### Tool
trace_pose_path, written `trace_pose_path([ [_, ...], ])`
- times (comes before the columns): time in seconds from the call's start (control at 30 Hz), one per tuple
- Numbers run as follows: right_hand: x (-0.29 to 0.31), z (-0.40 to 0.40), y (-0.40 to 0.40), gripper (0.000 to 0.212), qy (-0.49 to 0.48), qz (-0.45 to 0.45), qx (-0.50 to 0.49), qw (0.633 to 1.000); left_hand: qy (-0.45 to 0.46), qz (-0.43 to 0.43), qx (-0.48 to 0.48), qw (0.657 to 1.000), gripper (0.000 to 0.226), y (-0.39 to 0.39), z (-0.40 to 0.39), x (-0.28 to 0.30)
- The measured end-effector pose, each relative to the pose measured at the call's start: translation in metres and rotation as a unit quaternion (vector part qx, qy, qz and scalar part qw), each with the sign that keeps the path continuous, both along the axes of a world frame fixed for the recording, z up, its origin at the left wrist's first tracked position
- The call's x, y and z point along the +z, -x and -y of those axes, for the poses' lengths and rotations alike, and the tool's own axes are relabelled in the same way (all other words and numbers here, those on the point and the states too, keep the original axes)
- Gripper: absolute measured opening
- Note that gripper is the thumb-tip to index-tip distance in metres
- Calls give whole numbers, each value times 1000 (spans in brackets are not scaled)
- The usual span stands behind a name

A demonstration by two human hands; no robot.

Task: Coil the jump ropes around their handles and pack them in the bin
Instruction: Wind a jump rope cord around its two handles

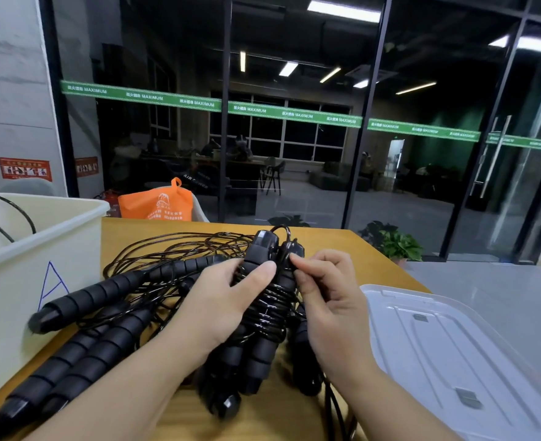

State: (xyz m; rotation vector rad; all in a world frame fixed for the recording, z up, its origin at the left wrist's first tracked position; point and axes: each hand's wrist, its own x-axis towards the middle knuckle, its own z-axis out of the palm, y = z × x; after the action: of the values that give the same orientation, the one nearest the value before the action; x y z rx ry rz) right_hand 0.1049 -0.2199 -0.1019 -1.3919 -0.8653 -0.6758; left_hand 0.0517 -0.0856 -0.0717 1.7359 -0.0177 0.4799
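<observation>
Left hand (221, 300) gripped the coiled jump rope (264, 310) above the bench (326, 246), right hand (323, 291) seemingly pinched its cord, loose ropes (173, 249) crowded beside the bin (40, 249), lid (453, 351) lay right

Both forearms reach in from the near edge. The left hand (221, 300) is curled in a grip, thumb laid flat on top. The right hand (328, 300), just beside it, pinches with bent fingertips.

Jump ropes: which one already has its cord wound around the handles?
The jump rope held in the left hand; the others lie loose on the table.
</observation>
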Motion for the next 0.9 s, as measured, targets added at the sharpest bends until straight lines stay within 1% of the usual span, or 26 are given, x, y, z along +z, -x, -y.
trace_pose_path([
  [0.13,3,-3,8,32,41,39,-21,998,22,6,-4,1000,23,2,0,4],
  [0.2,4,-1,6,31,53,46,-30,997,25,6,11,1000,23,3,2,4],
  [0.3,5,8,-2,30,84,56,-71,992,30,8,39,999,25,2,7,2],
  [0.37,6,12,-6,36,109,60,-94,988,28,7,43,999,26,3,8,1],
  [0.43,7,15,-7,41,126,38,-93,987,36,-1,41,999,26,3,8,1],
  [0.5,7,14,-7,40,123,2,-71,990,49,-8,32,998,26,3,7,2],
  [0.57,8,14,-7,26,116,55,-102,987,46,-8,15,999,25,3,5,3],
  [0.6,7,14,-8,21,98,66,-107,987,35,-3,7,999,24,3,4,4],
  [0.7,6,12,-5,14,34,20,-48,998,7,7,-23,1000,21,5,0,6],
  [0.8,7,8,1,23,17,0,-15,1000,-14,0,-40,999,21,5,-3,7],
  [0.9,9,4,3,24,41,23,-46,998,-41,13,-38,998,22,6,-2,6],
])
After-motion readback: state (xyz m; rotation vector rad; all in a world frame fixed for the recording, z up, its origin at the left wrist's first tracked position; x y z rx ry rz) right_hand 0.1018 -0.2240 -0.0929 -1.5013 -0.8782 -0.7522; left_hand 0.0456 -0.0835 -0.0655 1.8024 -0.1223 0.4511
